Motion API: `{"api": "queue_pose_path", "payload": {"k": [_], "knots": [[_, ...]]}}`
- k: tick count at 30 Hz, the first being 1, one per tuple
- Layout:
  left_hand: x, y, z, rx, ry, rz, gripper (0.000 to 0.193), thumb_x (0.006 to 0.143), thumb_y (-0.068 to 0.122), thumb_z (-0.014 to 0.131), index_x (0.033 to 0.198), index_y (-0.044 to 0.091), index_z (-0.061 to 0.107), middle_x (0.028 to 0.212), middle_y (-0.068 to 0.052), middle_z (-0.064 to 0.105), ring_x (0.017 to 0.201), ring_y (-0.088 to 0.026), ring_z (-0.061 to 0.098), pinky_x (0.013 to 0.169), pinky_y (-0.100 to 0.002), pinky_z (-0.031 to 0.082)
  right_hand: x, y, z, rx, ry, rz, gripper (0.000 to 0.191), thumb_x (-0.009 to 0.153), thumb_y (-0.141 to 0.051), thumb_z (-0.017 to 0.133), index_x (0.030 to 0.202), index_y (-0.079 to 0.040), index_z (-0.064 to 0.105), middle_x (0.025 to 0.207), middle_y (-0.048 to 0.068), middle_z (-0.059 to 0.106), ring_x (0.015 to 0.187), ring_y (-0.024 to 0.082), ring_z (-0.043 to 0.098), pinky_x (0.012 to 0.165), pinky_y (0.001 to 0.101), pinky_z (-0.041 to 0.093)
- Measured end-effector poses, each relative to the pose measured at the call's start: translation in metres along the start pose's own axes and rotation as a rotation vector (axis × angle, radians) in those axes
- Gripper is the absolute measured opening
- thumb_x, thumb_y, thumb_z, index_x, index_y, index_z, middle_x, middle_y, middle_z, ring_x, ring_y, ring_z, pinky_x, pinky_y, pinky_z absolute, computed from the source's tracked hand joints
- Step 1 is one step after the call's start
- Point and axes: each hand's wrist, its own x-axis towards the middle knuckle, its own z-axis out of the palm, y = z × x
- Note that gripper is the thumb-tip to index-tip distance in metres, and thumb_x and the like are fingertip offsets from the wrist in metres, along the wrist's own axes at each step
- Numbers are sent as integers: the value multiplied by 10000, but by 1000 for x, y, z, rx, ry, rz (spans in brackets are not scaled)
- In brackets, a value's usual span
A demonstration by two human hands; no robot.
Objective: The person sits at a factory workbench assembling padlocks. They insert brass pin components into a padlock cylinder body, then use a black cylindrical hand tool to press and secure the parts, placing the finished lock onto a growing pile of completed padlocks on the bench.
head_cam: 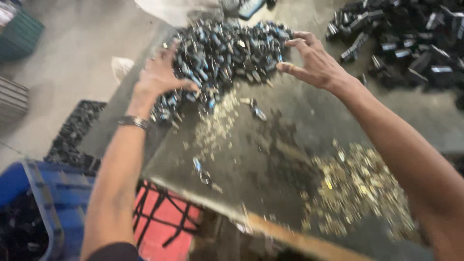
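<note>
A heap of small dark and bluish metal parts (pixel 227 53) lies at the far end of a worn grey board (pixel 251 179). My left hand (pixel 162 75) rests on the heap's left side, fingers spread into the parts. My right hand (pixel 314 60) hovers at the heap's right edge with fingers apart and curled, touching the outer pieces. A wristband (pixel 134 121) sits on my left wrist. Neither hand clearly holds a piece. A few loose parts (pixel 258 112) lie just below the heap.
A spread of small brass-coloured bits (pixel 357 188) covers the board's near right. A blue crate (pixel 43 203) with dark parts stands at lower left, a red crate (pixel 166 222) beside it. Another pile of black parts (pixel 411 38) lies on the floor at upper right.
</note>
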Motion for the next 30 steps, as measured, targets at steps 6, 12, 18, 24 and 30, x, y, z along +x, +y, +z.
{"api": "queue_pose_path", "payload": {"k": [6, 12, 18, 24, 30], "knots": [[34, 16, 26, -59, -174, -184, 1408, 463, 660, 934, 1603, 425, 141, 1594, -178, 301, 1416, -516, 310, 1047, -673, 418, 90, 19, 19, 56, -9, 265, 1051, 917, -860, 443, 1612, -89, 279, 1653, 219, 227, 1522, 432, 179, 1212, 513, 170], [46, 15, 50, -45, -83, -150, 1255, 498, 519, 985, 1534, 444, 282, 1543, -168, 362, 1374, -518, 347, 1002, -669, 433, 121, 20, 41, 77, -24, 303, 989, 740, -885, 523, 1504, -256, 520, 1505, 161, 513, 1390, 364, 466, 1156, 476, 332], [37, 15, 51, -130, -69, -118, 1158, 504, 444, 971, 1497, 420, 374, 1461, -137, 449, 1328, -474, 409, 995, -632, 454, 94, 6, 48, 175, 64, 62, 794, 786, -700, 688, 1350, -140, 677, 1351, 161, 657, 1221, 366, 626, 1042, 446, 480], [-7, 30, 47, -105, -77, -38, 1060, 568, 383, 944, 1489, 411, 419, 1403, -113, 494, 1324, -471, 390, 977, -632, 453, 42, -29, 54, 312, 36, 96, 746, 819, -642, 698, 1314, -85, 680, 1343, 167, 670, 1264, 346, 612, 1073, 440, 451], [-62, 50, 47, -118, -73, -12, 986, 589, 405, 935, 1453, 352, 463, 1363, -98, 529, 1283, -414, 439, 971, -616, 472, -11, -61, 50, 296, 26, 89, 683, 821, -615, 693, 1329, -158, 688, 1370, 173, 638, 1307, 356, 557, 1107, 451, 399]]}}
